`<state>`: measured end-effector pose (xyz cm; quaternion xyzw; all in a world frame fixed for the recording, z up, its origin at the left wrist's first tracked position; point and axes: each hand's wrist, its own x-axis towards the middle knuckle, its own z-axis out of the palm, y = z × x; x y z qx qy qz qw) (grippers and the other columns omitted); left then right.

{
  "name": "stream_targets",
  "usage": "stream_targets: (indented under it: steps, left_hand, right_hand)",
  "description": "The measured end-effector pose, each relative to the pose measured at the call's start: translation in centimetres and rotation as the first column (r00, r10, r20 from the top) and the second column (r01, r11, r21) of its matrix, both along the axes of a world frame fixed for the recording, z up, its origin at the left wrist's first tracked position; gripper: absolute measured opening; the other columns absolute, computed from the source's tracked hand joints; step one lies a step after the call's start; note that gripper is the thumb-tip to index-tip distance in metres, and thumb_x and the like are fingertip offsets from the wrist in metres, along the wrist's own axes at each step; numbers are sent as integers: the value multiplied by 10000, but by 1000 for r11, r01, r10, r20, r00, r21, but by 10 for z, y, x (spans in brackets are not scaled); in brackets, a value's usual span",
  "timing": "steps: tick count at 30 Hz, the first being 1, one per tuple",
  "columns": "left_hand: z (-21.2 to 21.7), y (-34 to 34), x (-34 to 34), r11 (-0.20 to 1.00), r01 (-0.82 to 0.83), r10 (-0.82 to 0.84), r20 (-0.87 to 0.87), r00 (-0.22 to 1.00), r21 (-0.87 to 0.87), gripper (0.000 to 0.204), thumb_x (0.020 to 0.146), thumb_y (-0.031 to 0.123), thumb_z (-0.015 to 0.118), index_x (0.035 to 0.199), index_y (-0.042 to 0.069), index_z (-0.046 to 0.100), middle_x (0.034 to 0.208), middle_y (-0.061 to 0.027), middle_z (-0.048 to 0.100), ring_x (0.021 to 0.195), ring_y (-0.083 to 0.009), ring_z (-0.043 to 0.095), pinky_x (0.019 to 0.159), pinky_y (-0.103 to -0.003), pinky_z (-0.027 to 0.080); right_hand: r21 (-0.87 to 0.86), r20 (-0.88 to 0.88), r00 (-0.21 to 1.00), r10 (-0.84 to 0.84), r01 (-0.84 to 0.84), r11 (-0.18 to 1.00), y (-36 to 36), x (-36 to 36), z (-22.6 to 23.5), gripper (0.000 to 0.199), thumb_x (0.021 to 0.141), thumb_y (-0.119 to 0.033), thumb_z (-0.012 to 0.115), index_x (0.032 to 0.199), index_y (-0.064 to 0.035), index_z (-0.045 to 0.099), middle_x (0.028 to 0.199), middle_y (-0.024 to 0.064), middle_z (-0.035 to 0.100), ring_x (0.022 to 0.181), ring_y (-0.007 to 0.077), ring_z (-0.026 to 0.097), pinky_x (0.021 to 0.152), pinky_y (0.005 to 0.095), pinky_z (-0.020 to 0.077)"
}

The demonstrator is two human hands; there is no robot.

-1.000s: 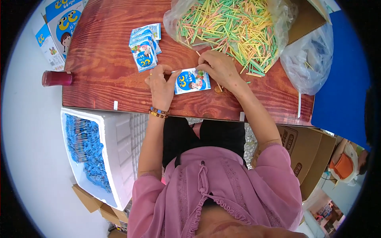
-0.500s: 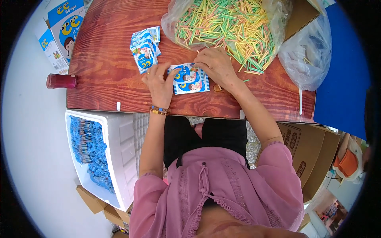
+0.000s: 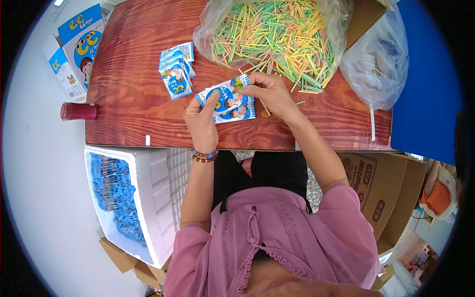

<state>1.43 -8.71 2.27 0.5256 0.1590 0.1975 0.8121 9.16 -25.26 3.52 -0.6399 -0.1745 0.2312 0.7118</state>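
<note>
Between my two hands is a small blue-and-white packet (image 3: 228,97), tilted with its right end higher. My left hand (image 3: 203,121) pinches its left end, thumb on top. My right hand (image 3: 271,96) grips the right end between thumb and fingers; a thin pale stick (image 3: 266,108) shows under this hand, though I cannot tell whether it is held. Below the raised packet, another packet (image 3: 240,114) of the same kind lies on the table. To the left sits an overlapping stack of packets (image 3: 176,81). Beyond my right hand spreads a heap of green, yellow and pink sticks (image 3: 277,42).
The heap lies on a clear plastic bag (image 3: 204,37) on the red wooden table (image 3: 133,64). A crumpled bag (image 3: 376,81) is at right. A red-capped jar (image 3: 79,111) and printed boxes (image 3: 88,47) stand left. A foam box (image 3: 151,198) of blue packets is below the table edge.
Both hands have lifted the upper packet off the one beneath and tilted it. My left thumb now presses on its face. The view has shifted slightly.
</note>
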Motion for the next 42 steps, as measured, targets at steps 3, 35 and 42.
stream_targets:
  steps: [3, 35, 42]
  left_hand:
    - [5, -11, -2, 997, -23, 24, 20, 1000, -76, 88, 888, 37, 647, 950, -15, 679, 868, -29, 685, 731, -53, 608, 647, -203, 481]
    - [5, -8, -19, 931, -127, 103, -86, 991, -342, 173, 957, 195, 587, 868, 62, 651, 850, -5, 670, 781, -83, 632, 719, -274, 506]
    - [2, -5, -20, 942, -109, 97, -52, 994, -316, 169, 961, 189, 580, 881, 58, 650, 857, -4, 670, 784, -78, 629, 728, -262, 503]
  right_hand:
    - [47, -7, 1000, -20, 21, 999, -3, -2, -7, 104, 867, -103, 672, 810, -15, 668, 769, -8, 649, 698, 17, 554, 598, 204, 438]
    - [-437, 724, 688, -55, 518, 735, -112, 101, 11, 155, 880, -136, 604, 935, -19, 691, 969, 108, 660, 945, 246, 614, 822, 328, 472]
    - [-555, 832, 361, 422, 531, 641, -78, 128, 17, 207, 826, -83, 586, 1010, -60, 678, 1084, 77, 616, 1078, 268, 524, 931, 397, 402]
